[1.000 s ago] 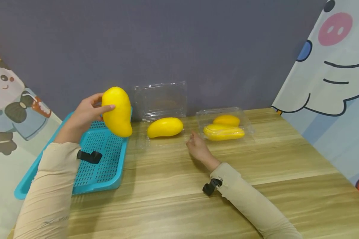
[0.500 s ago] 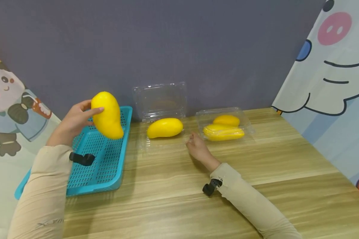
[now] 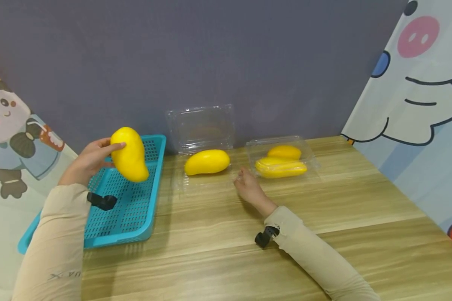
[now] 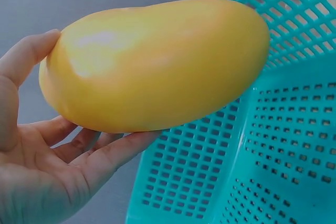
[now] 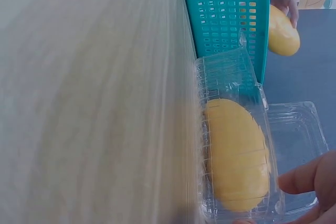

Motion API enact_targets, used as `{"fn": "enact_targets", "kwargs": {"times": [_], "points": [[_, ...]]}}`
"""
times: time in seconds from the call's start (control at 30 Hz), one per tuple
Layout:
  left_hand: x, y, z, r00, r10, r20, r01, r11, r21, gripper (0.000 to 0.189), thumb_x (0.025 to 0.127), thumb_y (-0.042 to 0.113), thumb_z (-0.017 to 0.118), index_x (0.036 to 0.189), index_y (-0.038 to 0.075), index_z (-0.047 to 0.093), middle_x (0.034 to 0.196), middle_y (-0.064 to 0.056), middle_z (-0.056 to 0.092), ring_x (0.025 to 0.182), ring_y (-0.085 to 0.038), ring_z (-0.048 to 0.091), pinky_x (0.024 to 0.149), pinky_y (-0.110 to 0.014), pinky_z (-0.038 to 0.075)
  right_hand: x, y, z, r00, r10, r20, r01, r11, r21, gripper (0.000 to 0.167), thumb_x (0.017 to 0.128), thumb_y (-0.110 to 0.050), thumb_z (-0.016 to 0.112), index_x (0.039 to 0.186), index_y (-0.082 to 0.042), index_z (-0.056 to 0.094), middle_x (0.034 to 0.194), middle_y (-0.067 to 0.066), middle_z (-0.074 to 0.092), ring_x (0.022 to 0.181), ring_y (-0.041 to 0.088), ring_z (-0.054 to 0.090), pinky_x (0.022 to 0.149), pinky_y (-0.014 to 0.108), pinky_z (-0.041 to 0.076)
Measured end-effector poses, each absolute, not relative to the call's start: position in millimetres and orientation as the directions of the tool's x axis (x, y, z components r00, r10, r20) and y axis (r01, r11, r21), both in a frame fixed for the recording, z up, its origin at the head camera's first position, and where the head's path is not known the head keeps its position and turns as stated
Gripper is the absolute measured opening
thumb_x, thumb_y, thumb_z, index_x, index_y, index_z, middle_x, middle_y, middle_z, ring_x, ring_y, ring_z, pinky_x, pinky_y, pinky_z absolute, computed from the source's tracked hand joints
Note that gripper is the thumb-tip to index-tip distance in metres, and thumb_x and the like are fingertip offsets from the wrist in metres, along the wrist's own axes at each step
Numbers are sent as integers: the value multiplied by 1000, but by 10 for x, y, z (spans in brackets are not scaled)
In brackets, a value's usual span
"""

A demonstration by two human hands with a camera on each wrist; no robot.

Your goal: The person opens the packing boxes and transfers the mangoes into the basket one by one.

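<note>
plainly, the relation to read is that between the held mango (image 3: 129,156) and the open clear box (image 3: 201,144): in the head view, the box stands at 3 o'clock from your left hand (image 3: 88,161), just beyond the right rim of the blue basket (image 3: 156,192). note the long axes: the held mango tilts from 11 to 5 o'clock, whereas the boxed mango (image 3: 207,162) lies nearly from 9 to 3. of your two hands, the right hand (image 3: 250,188) is nearer the box, curled beside its 4 o'clock edge; the right wrist view puts the thumb tip at the rim, but whether it pinches the plastic you cannot tell. your left hand pinches the held mango, thumb near its upper end, fingers beneath; the fruit projects toward 3 o'clock from your palm, over the basket. at 2 o'clock from your right hand, two mangoes (image 3: 280,168) sit in a second clear box (image 3: 261,148).
</note>
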State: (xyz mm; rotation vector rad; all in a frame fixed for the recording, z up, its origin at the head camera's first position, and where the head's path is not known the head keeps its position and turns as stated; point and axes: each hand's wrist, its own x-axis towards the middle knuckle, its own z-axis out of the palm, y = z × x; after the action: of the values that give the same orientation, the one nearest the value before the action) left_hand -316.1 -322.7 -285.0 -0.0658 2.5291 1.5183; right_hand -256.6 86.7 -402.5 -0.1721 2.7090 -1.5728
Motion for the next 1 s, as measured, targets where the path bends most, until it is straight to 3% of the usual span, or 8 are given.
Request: {"fn": "enact_targets", "kwargs": {"times": [0.13,0.3,0.57,0.77,1.0], "points": [[-3183,-3248,-2876,-974,84,-211,-142,499,855,94,89,53,53,151,2,4,155,-22,9,138,-40,18,82,-35,55,-2558,869,-4034,-993,-98,65,-104,476,-873,56,95,-11,46,141,13,25,135,30,43,124,40,43,105,49,35],[-3228,-3279,-2936,-967,105,-234,-144,533,833,93,90,54,51,150,0,6,153,-25,14,133,-40,27,86,-41,53,-2554,878,-4047,-990,-108,92,-133,484,-865,57,95,-15,46,141,12,26,133,29,44,123,39,44,103,47,37],[-3280,-3280,-3059,-947,109,-303,-188,578,794,99,89,58,50,148,-6,3,152,-29,10,134,-44,23,98,-57,41,-2558,860,-4024,-994,-102,50,-94,492,-865,57,95,-11,47,142,13,23,136,29,42,125,40,42,105,49,35],[-3266,-3253,-3115,-927,98,-361,-232,605,761,104,87,62,50,148,-6,0,152,-31,8,134,-46,23,101,-58,37,-2538,863,-4027,-991,-106,76,-119,499,-858,57,94,-10,48,140,15,24,133,31,43,123,42,44,104,50,36],[-3300,-3244,-3234,-914,92,-396,-248,646,722,101,87,60,52,147,-9,10,149,-31,16,130,-46,29,98,-55,42,-2522,871,-4009,-991,-111,69,-115,490,-864,59,94,-9,47,141,16,21,135,31,41,123,41,43,104,50,36]]}}
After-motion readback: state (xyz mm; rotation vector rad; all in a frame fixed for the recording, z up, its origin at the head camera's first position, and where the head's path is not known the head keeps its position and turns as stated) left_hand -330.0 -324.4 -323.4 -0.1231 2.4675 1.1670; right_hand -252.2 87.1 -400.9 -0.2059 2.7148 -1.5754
